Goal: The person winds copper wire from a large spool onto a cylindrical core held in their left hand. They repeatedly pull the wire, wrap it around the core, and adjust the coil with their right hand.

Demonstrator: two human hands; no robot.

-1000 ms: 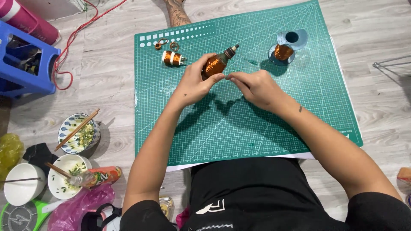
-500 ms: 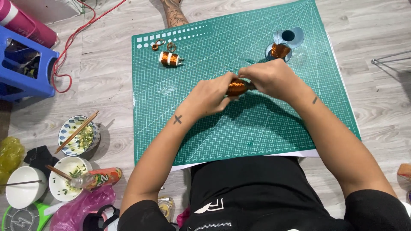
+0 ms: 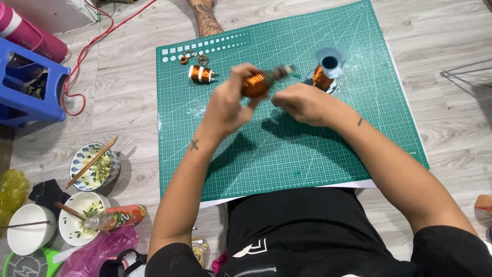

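Upper centre of frame, above the green cutting mat (image 3: 287,154): left hand (image 3: 228,105) is gripping a copper wire coil (image 3: 255,83), fingers wrapped round it, lifting it clear for access. Right hand (image 3: 302,102) is pinching near its tip, contents too fine to tell. A second coil (image 3: 201,74) is lying aside, upper left of the mat.

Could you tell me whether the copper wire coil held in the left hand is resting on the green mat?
No, the left hand holds the copper coil raised above the green cutting mat.

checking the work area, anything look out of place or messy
Used white bowls with chopsticks and a tipped plastic bottle sit on the grey wood floor left of the green cutting mat. Nothing looks spilled or damaged.
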